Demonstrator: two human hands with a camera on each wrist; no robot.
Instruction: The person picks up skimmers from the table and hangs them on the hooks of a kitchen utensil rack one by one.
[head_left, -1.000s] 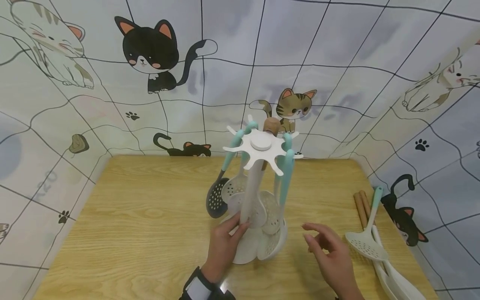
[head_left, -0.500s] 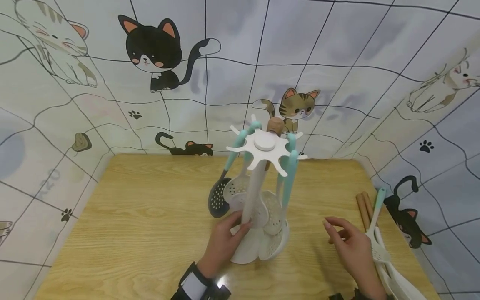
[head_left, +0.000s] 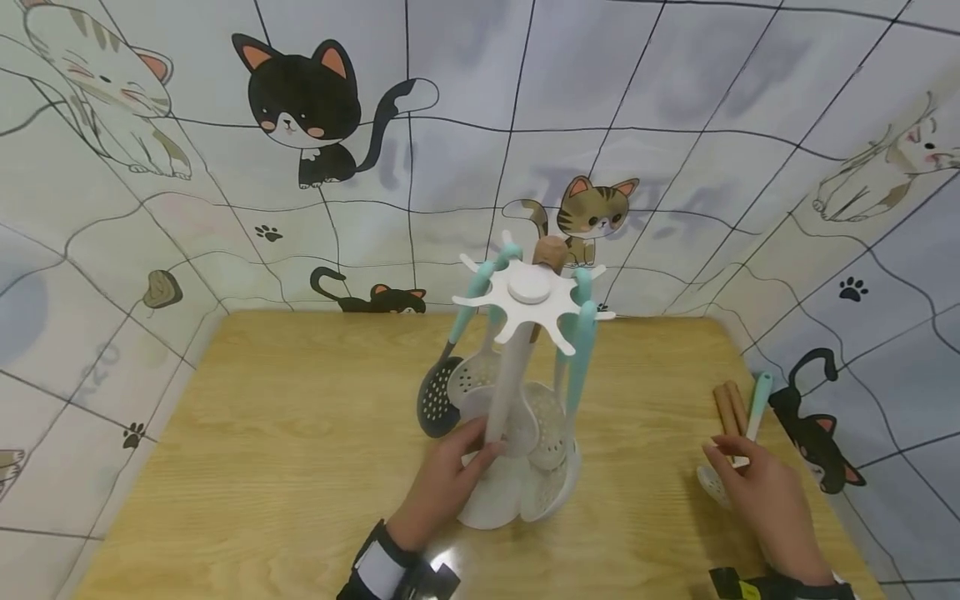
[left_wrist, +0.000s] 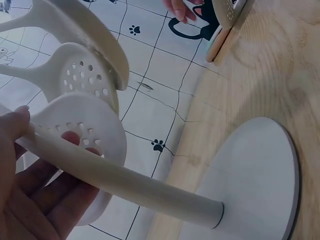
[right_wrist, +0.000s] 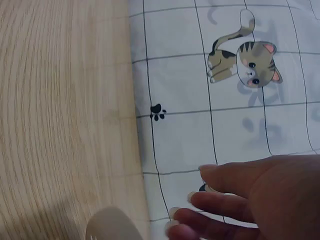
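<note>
A white rotating utensil stand [head_left: 510, 367] with a star-shaped hook top stands mid-table. Several mint-handled kitchen tools hang from it, among them a dark skimmer [head_left: 437, 400] and pale perforated spoons [left_wrist: 87, 80]. My left hand [head_left: 442, 479] grips the stand's pole [left_wrist: 125, 182] low down, thumb on one side and fingers behind. My right hand [head_left: 772, 500] is over a pale skimmer [head_left: 711, 486] with a mint handle [head_left: 760, 404], hiding its middle. In the right wrist view the right fingers [right_wrist: 215, 205] are loosely bent, with nothing seen between them.
Two wooden handles [head_left: 731, 408] lie beside the skimmer near the table's right edge; the rest of those tools is hidden by my right arm. A cat-print cloth wall [head_left: 450, 167] closes in the wooden table [head_left: 300, 433] at the back and sides.
My right hand has moved right, from beside the stand to over the skimmer at the table's right side. My left hand keeps its grip on the pole.
</note>
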